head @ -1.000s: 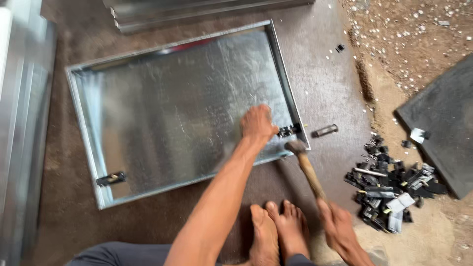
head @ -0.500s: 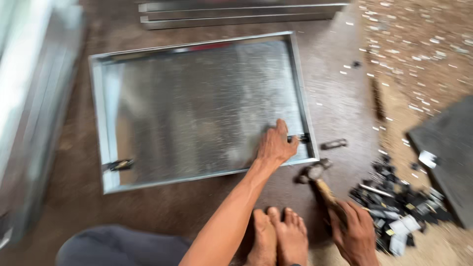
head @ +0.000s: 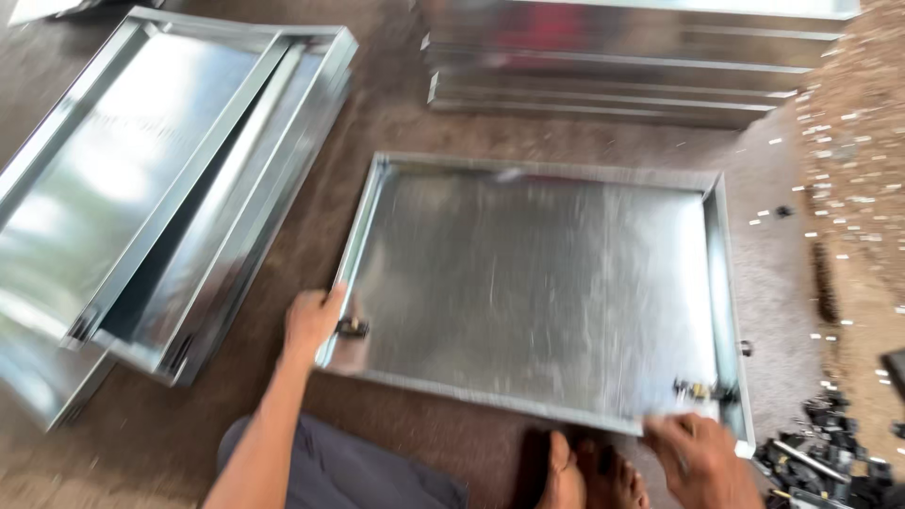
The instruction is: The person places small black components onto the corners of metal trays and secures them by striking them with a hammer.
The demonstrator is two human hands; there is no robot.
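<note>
While both of my hands rest on opposite near corners of the shallow galvanised metal tray (head: 537,283), I judge the step in hand to be shifting or turning this tray on the floor (head: 396,123); it lies flat, open side up, directly before my bare feet (head: 589,476). To do this well I would keep the tray level, lift rather than drag its thin rim across the gritty ground, and keep fingertips off the sharp folded edges. Stack of similar trays (head: 160,188), at left: several nested loosely and askew, well apart from the working tray; their bottoms show bare sheet. Second stack of folded sheet-metal pieces (head: 622,85), at the far side, lying flat. Working tray interior: nothing loose that I can see through the motion blur; only two small dark latch fittings, one on the left rim (head: 353,328) and one at the near right corner (head: 699,389). Left hand (head: 311,322): fingers curled over the near left corner of the rim, just beside the left fitting, gripping the edge. Right hand (head: 702,457): at the near right corner, below the other fitting, blurred; I cannot tell whether it pinches the rim or only presses on it. Heap of small dark metal parts (head: 830,467), at lower right on the floor, near the right hand but not touching it.
</note>
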